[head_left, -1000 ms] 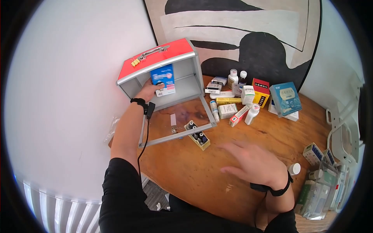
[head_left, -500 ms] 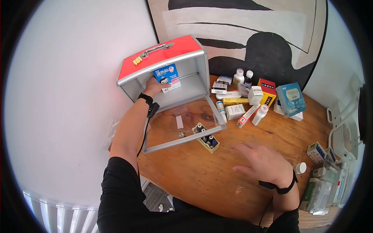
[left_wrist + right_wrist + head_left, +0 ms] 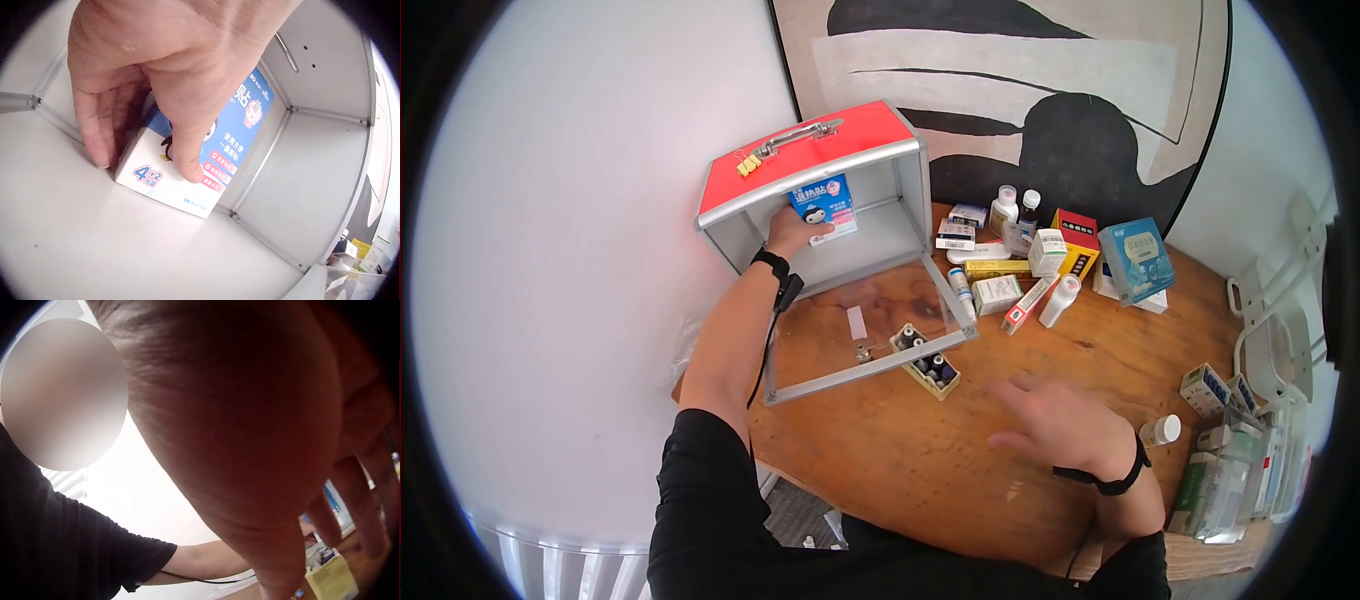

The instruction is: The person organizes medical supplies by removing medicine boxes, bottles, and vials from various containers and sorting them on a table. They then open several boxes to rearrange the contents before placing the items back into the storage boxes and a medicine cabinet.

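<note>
left hand [image 3: 169, 69] grips blue box [image 3: 212, 147] inside the red-lidded case [image 3: 815, 150].

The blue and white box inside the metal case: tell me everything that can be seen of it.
The blue and white box is a small carton, apparently cardboard, with a blue upper face bearing a cartoon figure and white print, and a white lower end marked "4+2". It stands tilted on the floor of the red-topped metal case, near the case's back left corner. The left hand grips it, thumb on its front face and other fingers on its side.
</note>
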The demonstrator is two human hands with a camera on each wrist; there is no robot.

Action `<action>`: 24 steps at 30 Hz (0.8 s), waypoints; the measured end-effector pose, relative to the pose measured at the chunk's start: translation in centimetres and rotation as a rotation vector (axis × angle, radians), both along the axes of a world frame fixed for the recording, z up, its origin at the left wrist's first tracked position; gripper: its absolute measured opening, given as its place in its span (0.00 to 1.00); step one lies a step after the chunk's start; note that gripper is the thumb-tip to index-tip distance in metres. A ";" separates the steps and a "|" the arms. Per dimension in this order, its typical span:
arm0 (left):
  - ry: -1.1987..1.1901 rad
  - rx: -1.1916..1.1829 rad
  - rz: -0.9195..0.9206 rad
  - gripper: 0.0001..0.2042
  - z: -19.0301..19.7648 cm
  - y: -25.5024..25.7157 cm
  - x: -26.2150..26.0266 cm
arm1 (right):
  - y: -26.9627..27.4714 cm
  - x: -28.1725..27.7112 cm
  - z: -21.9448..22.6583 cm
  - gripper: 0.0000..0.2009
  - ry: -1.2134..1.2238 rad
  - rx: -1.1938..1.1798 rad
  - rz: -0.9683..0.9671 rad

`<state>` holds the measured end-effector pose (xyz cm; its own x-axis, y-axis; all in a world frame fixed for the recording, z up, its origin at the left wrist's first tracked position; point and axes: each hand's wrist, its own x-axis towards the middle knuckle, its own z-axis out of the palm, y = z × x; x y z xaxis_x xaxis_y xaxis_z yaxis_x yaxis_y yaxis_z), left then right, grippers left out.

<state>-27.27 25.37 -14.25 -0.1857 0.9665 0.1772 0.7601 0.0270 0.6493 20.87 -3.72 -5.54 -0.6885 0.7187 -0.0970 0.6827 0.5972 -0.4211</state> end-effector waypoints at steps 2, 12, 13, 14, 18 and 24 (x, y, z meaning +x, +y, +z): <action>-0.008 -0.003 -0.007 0.30 -0.8 0.6 -0.2 | 0.0 0.1 -0.3 0.29 0.045 -0.005 0.019; 0.139 -0.230 0.121 0.36 -0.6 0.0 -1.6 | 0.2 1.7 1.2 0.26 0.101 0.067 -0.107; 0.211 -0.187 0.077 0.41 -0.4 -0.7 -1.9 | 0.3 2.3 1.8 0.25 0.174 0.141 -0.140; 0.309 -0.152 0.040 0.43 -0.2 -1.6 -2.1 | 0.6 3.2 2.1 0.23 0.305 0.199 -0.226; 0.444 -0.106 -0.144 0.42 5.5 -11.1 1.3 | 4.8 8.2 2.8 0.22 0.604 0.506 -0.732; 0.457 0.085 -0.261 0.38 8.1 -21.8 4.9 | 17.7 21.6 -1.0 0.40 0.214 0.475 -1.146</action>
<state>-22.39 3.53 -6.11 0.1734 0.9489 0.2637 0.9403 -0.2391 0.2421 42.51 14.01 -6.57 0.3828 0.8463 0.3706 0.8528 -0.1694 -0.4940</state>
